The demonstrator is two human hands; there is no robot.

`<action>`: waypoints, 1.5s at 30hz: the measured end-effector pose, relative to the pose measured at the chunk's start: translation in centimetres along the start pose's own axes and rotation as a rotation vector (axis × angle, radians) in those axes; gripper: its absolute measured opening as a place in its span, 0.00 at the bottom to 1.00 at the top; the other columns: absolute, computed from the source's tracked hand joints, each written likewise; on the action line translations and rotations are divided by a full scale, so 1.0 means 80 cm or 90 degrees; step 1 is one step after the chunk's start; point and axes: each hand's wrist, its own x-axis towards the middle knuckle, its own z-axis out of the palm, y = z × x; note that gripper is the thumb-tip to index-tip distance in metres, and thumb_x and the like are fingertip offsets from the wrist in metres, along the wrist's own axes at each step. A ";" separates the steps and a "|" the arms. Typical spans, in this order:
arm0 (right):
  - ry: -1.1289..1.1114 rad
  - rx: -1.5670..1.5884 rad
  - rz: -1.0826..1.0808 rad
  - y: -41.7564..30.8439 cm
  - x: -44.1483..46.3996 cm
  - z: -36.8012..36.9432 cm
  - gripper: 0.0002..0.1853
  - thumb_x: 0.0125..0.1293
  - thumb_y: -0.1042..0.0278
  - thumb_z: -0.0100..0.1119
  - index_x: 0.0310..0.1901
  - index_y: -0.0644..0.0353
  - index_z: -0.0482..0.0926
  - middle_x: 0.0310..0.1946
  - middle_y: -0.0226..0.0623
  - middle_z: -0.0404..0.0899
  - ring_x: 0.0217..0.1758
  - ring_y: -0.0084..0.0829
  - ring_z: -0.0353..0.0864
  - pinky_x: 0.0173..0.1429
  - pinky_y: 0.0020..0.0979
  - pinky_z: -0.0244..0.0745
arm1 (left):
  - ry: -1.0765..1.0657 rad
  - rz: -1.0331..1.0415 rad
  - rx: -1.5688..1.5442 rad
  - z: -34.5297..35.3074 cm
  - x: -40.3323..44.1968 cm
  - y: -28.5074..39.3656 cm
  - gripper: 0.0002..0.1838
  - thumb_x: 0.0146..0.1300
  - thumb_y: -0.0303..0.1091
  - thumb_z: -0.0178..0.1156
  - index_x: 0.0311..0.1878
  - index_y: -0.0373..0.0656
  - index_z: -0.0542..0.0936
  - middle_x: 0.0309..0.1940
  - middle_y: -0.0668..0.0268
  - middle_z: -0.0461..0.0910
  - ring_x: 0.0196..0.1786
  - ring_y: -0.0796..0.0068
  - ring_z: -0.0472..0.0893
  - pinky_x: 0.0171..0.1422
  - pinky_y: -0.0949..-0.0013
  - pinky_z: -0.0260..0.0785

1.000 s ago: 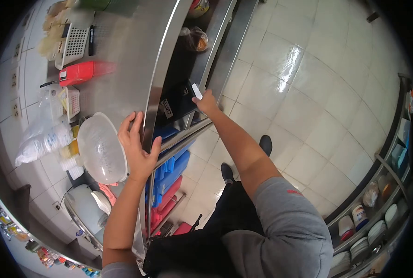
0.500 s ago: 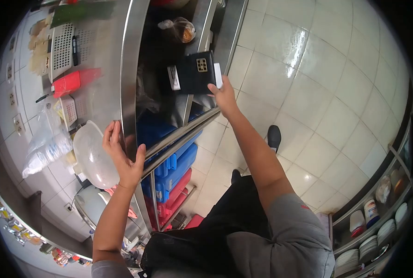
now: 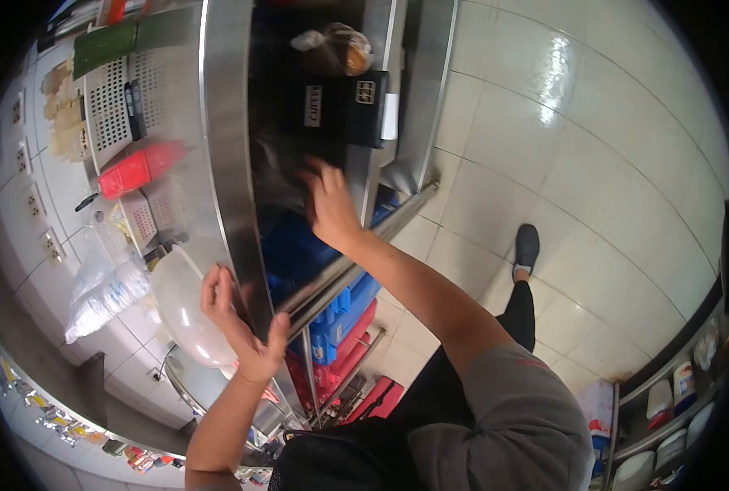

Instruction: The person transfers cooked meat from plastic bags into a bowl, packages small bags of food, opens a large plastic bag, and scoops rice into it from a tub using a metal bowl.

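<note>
My left hand [image 3: 246, 323] rests on the edge of the steel counter [image 3: 235, 188], thumb and fingers apart, holding nothing. Over the shelf below the counter is my right hand [image 3: 329, 200], its fingers spread and slightly blurred, with nothing in it. Above it in view, on the shelf, lies the black box [image 3: 340, 106] with a white label and a white strip at its end. A clear bag with orange-brown contents [image 3: 352, 56] sits beside the box. Something clear, too blurred to make out, is left of my right hand.
On the counter are a translucent bowl [image 3: 193, 307], a red container [image 3: 135, 169], white baskets [image 3: 108, 110] and a plastic bag [image 3: 111, 286]. Blue bins [image 3: 340, 319] and red bins [image 3: 352, 352] stand lower down. Tiled floor [image 3: 577, 204] lies to the right, with shelves of dishes beyond.
My right hand has let go of the black box, which now lies further up in view beside the clear bag, and has moved left over the shelf. My left hand stays at the counter edge.
</note>
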 end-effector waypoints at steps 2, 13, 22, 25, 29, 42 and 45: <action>-0.064 0.064 0.183 0.026 0.011 0.096 0.29 0.59 0.71 0.58 0.62 0.66 0.61 0.59 0.59 0.63 0.59 0.57 0.66 0.63 0.47 0.64 | -0.028 0.034 0.056 -0.009 0.003 -0.002 0.46 0.55 0.48 0.64 0.71 0.35 0.55 0.68 0.48 0.50 0.71 0.52 0.53 0.69 0.54 0.57; -0.300 -0.058 0.426 0.110 0.059 0.253 0.33 0.64 0.60 0.52 0.65 0.69 0.54 0.50 0.60 0.74 0.50 0.52 0.79 0.53 0.44 0.76 | -0.007 0.084 0.032 -0.005 0.004 -0.013 0.42 0.48 0.33 0.68 0.68 0.39 0.61 0.65 0.47 0.57 0.69 0.46 0.57 0.74 0.45 0.43; -0.120 -0.090 0.377 0.058 -0.033 0.075 0.31 0.62 0.68 0.52 0.65 0.66 0.55 0.47 0.60 0.77 0.52 0.54 0.78 0.58 0.43 0.72 | 0.018 0.064 -0.039 -0.026 0.017 0.004 0.38 0.42 0.30 0.68 0.62 0.42 0.70 0.62 0.52 0.64 0.64 0.49 0.63 0.72 0.44 0.48; -0.072 -0.059 0.444 -0.003 -0.074 -0.057 0.33 0.60 0.72 0.53 0.67 0.64 0.54 0.52 0.55 0.74 0.56 0.50 0.74 0.62 0.41 0.67 | 0.047 0.062 -0.072 -0.032 0.013 0.004 0.36 0.45 0.33 0.67 0.62 0.46 0.71 0.61 0.57 0.65 0.64 0.55 0.64 0.72 0.45 0.48; 0.029 -0.024 0.386 -0.053 -0.148 -0.201 0.36 0.58 0.78 0.49 0.69 0.61 0.51 0.62 0.47 0.64 0.65 0.41 0.65 0.67 0.35 0.61 | 0.094 0.067 -0.126 -0.035 0.001 0.002 0.34 0.48 0.36 0.64 0.63 0.46 0.71 0.60 0.57 0.66 0.65 0.55 0.63 0.73 0.46 0.46; -0.036 0.298 0.376 -0.419 -0.183 -0.165 0.40 0.58 0.78 0.49 0.71 0.51 0.45 0.64 0.42 0.60 0.63 0.38 0.65 0.66 0.39 0.63 | -0.280 0.247 -0.892 -0.150 -0.260 -0.049 0.17 0.60 0.16 0.50 0.50 0.39 0.79 0.43 0.63 0.79 0.49 0.72 0.77 0.58 0.68 0.68; -0.209 0.297 0.410 -0.422 -0.198 -0.093 0.38 0.59 0.77 0.51 0.70 0.52 0.48 0.63 0.41 0.62 0.63 0.37 0.66 0.65 0.39 0.64 | -0.203 0.000 -1.046 -0.173 -0.325 -0.054 0.23 0.65 0.18 0.48 0.63 0.40 0.70 0.47 0.63 0.78 0.52 0.74 0.76 0.61 0.69 0.66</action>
